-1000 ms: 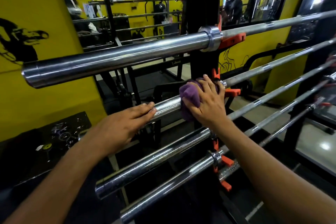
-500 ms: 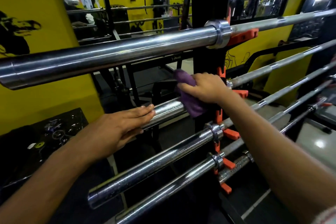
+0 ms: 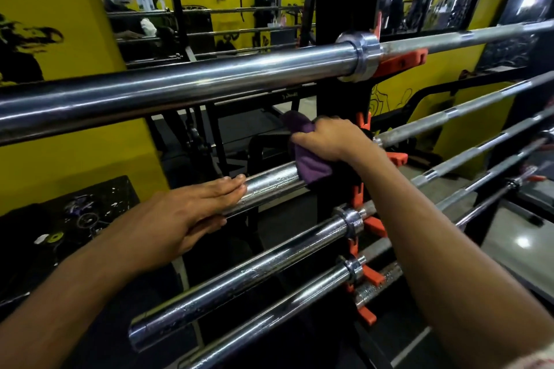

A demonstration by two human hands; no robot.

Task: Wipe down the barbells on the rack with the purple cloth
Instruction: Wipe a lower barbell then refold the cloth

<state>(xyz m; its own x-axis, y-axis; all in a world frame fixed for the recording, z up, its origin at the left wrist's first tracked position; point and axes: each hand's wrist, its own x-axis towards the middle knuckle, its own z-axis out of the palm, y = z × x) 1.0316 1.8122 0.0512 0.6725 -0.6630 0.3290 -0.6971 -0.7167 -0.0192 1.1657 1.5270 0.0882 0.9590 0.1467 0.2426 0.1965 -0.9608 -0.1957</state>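
Observation:
Several chrome barbells lie level on a black rack (image 3: 338, 93) with orange hooks. My right hand (image 3: 332, 139) grips the purple cloth (image 3: 308, 159) and holds it against the sleeve of the second barbell (image 3: 269, 181), close to the rack post. My left hand (image 3: 192, 213) rests on the same sleeve further left, fingers straight along the top and thumb under the bar. The top barbell (image 3: 186, 84) crosses the view above both hands. Two more sleeves (image 3: 239, 275) run below my arms.
A yellow wall (image 3: 60, 135) stands at the left with a black, speckled surface (image 3: 60, 219) beneath it. More racks and a person (image 3: 120, 0) show far behind. Thin bar shafts (image 3: 467, 156) stretch away to the right above a grey floor.
My right hand has turned over the bar, so the cloth now hangs down over the sleeve instead of being pressed flat against it. The left hand stays in place.

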